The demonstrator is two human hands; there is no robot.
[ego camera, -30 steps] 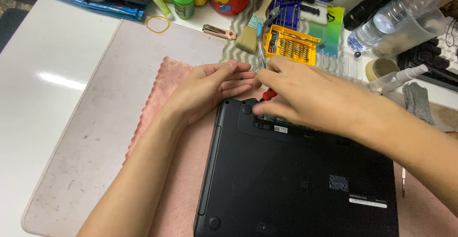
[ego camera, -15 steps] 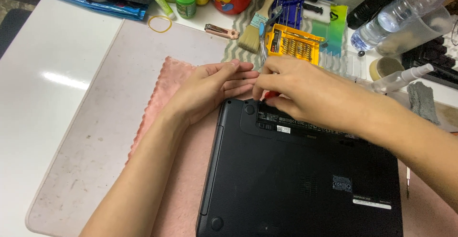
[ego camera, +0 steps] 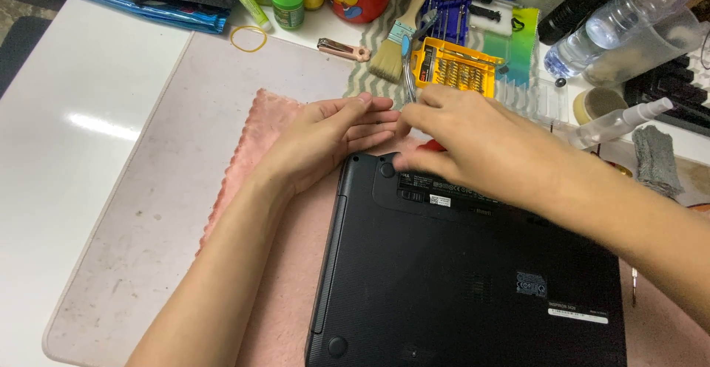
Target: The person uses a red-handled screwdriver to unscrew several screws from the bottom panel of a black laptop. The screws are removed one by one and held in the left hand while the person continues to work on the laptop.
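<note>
Both hands meet at the laptop's (ego camera: 473, 278) far left corner: left hand (ego camera: 325, 141) flat, open, empty; right hand (ego camera: 473, 141) pinches a red-tipped tool (ego camera: 433, 147). Its base cover looks unopened, on a pink cloth (ego camera: 251, 160) mid-tabletop.

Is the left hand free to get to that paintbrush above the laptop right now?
Probably yes. The left hand lies flat on the pink cloth, fingertips toward the paintbrush. Only bare mat lies between; the right hand sits beside that path, not across it.
</note>
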